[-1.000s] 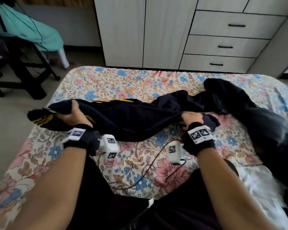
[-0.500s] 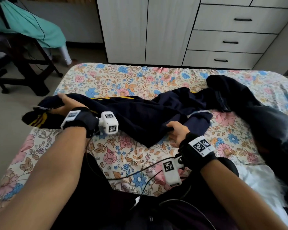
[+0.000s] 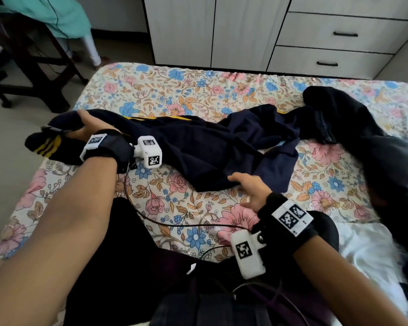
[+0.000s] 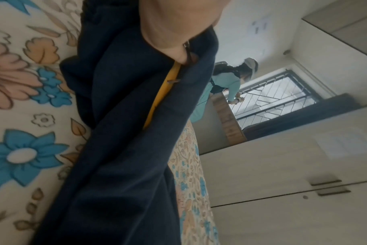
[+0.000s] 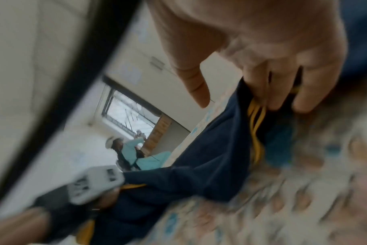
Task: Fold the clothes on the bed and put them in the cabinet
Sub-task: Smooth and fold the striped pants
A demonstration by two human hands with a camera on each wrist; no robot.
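Soft navy trousers (image 3: 198, 147), yellow-striped, rumpled across floral bedsheet (image 3: 165, 90).

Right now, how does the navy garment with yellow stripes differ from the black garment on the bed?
The navy garment is dark blue with yellow stripes; the black garment shows no stripes. The navy garment lies stretched across the middle of the bed; the black garment lies bunched at its right side. The left hand grips the navy garment's end and the right hand touches its edge; neither hand touches the black garment. Both are unfolded.
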